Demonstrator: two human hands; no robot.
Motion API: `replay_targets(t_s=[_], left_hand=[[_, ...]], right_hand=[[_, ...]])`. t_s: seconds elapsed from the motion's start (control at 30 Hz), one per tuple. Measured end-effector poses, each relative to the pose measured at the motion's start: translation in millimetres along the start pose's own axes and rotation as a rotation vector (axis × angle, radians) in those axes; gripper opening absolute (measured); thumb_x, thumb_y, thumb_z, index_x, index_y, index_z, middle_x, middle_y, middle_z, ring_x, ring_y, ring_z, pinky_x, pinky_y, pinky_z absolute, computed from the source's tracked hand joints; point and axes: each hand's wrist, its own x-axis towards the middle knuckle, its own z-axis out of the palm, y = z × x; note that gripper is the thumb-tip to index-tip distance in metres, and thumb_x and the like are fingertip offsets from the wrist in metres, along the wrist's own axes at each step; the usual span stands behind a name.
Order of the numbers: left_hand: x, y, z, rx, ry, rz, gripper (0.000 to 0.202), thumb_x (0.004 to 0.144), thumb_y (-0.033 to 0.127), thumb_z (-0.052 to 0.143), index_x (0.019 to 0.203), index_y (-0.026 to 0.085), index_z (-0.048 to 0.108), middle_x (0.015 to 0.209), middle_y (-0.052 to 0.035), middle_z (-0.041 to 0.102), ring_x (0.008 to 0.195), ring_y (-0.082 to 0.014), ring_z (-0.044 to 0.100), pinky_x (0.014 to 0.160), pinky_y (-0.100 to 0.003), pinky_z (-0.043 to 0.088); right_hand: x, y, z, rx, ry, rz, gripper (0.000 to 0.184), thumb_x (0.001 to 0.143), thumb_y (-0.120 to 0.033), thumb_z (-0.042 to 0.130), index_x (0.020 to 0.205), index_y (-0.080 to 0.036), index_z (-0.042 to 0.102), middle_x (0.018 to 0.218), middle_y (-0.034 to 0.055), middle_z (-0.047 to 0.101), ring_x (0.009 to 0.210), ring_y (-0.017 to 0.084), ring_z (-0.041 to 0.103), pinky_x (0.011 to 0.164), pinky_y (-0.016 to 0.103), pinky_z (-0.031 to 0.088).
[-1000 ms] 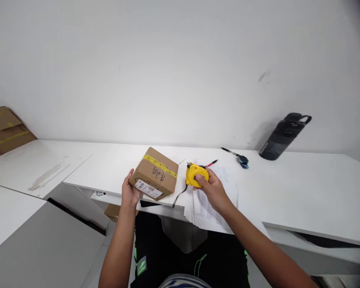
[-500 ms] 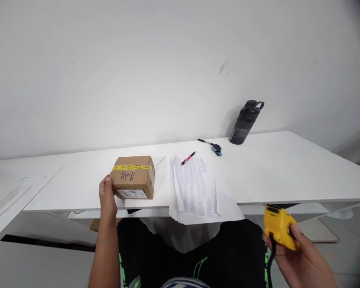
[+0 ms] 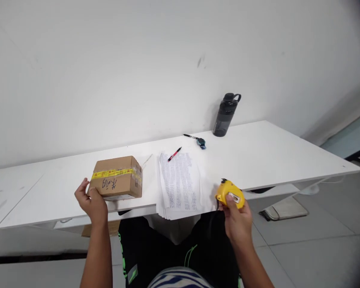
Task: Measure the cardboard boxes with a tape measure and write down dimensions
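My left hand (image 3: pixel 93 203) is at the near left corner of a brown cardboard box (image 3: pixel 115 180). Its thumb presses on the box, while the index finger bends beside the left edge; the other fingers are partly hidden. Yellow tape and black handwriting mark the box, and a white label shows low on its near side. In my right hand (image 3: pixel 237 218) is a yellow tape measure (image 3: pixel 230 193), raised by the table's front edge. My thumb lies on its face, a dark strap hangs below, and its black end points away from me.
A stack of written sheets (image 3: pixel 180 186) overhangs the front edge of the white table (image 3: pixel 249 160), with a red pen (image 3: pixel 174 154) on top. Behind are a black pen (image 3: pixel 190 136), a small dark blue object (image 3: pixel 201 143) and a dark water bottle (image 3: pixel 226 115) near the wall.
My right hand has brought the tape measure left and up, closer to the papers, and turned it. My left thumb now shows on the box's near side. The whole view has shifted to the right.
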Motion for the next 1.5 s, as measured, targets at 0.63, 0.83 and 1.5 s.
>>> replay_targets(t_s=[0.63,0.83,1.5], left_hand=[[2,-8,36.9,0.058,0.139,0.167,0.023,0.092,0.019,0.034,0.096,0.018,0.056,0.117,-0.0102,0.064,0.116,-0.0206,0.058,0.102,-0.04,0.044],[14,-18,58.7,0.064,0.135,0.176,0.023,0.093,0.018,0.033,0.097,0.017,0.055,0.119,-0.0115,0.062,0.116,-0.0205,0.057,0.103,-0.04,0.041],[39,-37,99.7,0.197,0.041,0.207,0.027,0.098,0.029,0.031,0.106,0.017,0.054,0.126,-0.0128,0.058,0.118,-0.0242,0.051,0.101,-0.041,0.038]], right_hand=[[178,-7,76,-1.552,-0.368,-0.461,0.048,0.095,-0.048,0.033,0.12,-0.012,0.054,0.111,0.0183,0.063,0.097,0.03,0.062,0.077,0.038,0.044],[167,-9,117,-1.688,-0.444,-0.9,0.047,0.094,-0.021,0.036,0.139,-0.01,0.045,0.15,0.025,0.032,0.133,0.039,0.032,0.093,0.047,0.036],[156,10,149,-1.276,-0.828,-0.679,0.033,0.098,-0.028,0.027,0.121,-0.017,0.047,0.093,0.0066,0.066,0.079,0.019,0.06,0.068,0.029,0.041]])
